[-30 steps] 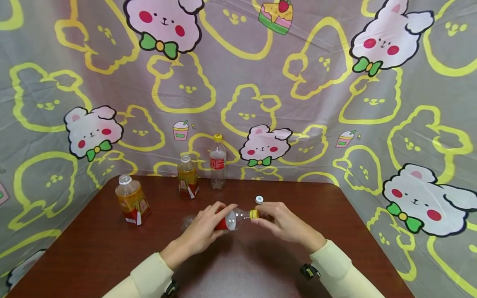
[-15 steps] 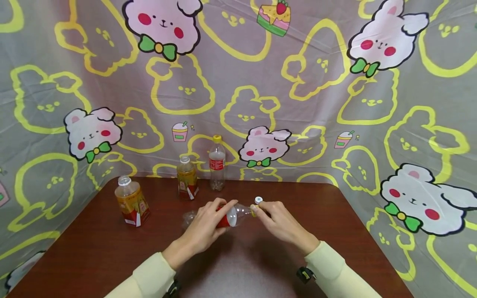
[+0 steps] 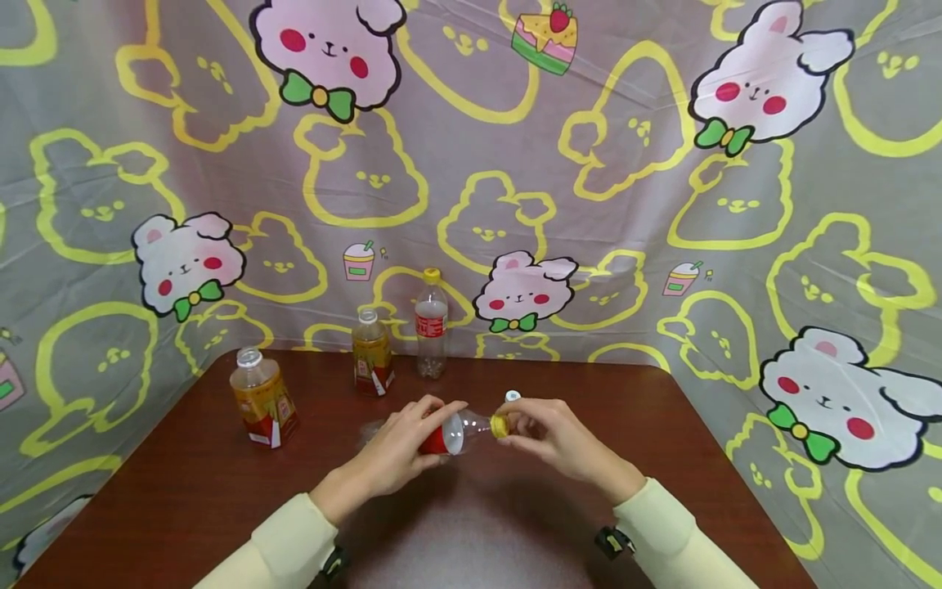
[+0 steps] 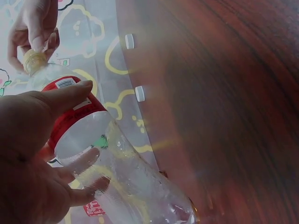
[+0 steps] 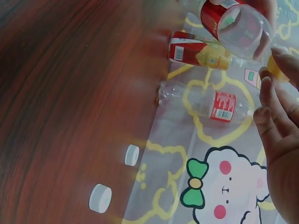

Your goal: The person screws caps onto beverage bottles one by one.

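A clear plastic bottle (image 3: 473,422) with a red label lies tilted on its side in the air, neck to the right. My left hand (image 3: 401,446) grips it round the body, thumb and fingers on opposite sides in the left wrist view. At the neck end, my right hand (image 3: 555,438) pinches the yellow cap (image 3: 500,425) between thumb and fingers. Whether the cap's thread still touches the neck I cannot tell. In the right wrist view the cap (image 5: 276,69) is partly hidden by the fingers.
Two uncapped bottles with orange-red labels, one nearer (image 3: 263,401) and one farther (image 3: 371,356), stand at the left. A yellow-capped clear bottle (image 3: 431,327) stands at the back edge. Two white caps, one (image 5: 100,198) and another (image 5: 132,155), lie on the table (image 3: 184,491).
My right thumb and fingers rolled forward round the yellow cap, then swung back, the cap now showing more of its face. The left hand keeps its grip on the bottle, almost still.
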A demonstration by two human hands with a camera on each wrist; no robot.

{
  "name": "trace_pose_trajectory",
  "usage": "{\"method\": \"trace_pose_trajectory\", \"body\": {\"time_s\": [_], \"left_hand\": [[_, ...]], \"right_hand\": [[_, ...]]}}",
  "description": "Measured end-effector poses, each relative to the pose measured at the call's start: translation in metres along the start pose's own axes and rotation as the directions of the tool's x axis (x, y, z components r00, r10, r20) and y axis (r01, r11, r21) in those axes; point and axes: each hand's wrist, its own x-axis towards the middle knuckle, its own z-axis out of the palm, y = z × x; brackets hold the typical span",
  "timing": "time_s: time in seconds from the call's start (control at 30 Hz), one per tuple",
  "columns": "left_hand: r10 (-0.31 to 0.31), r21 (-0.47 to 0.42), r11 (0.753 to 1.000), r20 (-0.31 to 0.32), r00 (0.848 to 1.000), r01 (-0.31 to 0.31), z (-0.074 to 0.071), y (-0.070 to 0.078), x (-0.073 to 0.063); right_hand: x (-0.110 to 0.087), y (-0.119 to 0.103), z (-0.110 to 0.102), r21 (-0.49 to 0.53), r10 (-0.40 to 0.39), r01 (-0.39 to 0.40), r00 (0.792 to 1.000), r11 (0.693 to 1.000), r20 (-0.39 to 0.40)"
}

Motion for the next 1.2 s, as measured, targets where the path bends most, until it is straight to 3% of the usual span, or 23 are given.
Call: {"method": "trace_pose_trajectory", "body": {"time_s": [0.4, 0.53, 0.7, 0.87, 1.0, 1.2], "left_hand": [[-0.005, -0.043, 0.999, -0.005, 1.0, 0.005, 0.003, 0.002, -0.004], [-0.009, -0.037, 0.999, -0.029, 1.0, 0.008, 0.004, 0.003, -0.006], [0.015, 0.044, 0.999, -0.091, 0.996, -0.011, 0.006, 0.005, -0.005], [0.007, 0.077, 0.997, -0.137, 0.991, 0.003, 0.007, 0.008, -0.002], [0.012, 0.075, 0.997, -0.163, 0.986, 0.0, 0.006, 0.01, 0.002], [-0.007, 0.057, 0.998, -0.174, 0.985, 0.017, 0.007, 0.013, 0.003]], "right_hand": [[0.002, -0.001, -0.003, 0.052, 0.018, -0.022, 0.997, 0.998, 0.071], [0.003, -0.002, -0.001, 0.074, 0.111, -0.117, 0.991, 0.99, 0.078], [0.002, -0.005, 0.004, 0.086, 0.266, -0.27, 0.962, 0.959, 0.062], [0.001, -0.004, 0.009, -0.076, 0.222, -0.219, 0.974, 0.973, 0.039], [0.0, -0.003, 0.012, -0.224, 0.206, -0.195, 0.978, 0.955, 0.028], [0.004, -0.006, 0.013, -0.162, 0.239, -0.236, 0.971, 0.958, -0.004]]}}
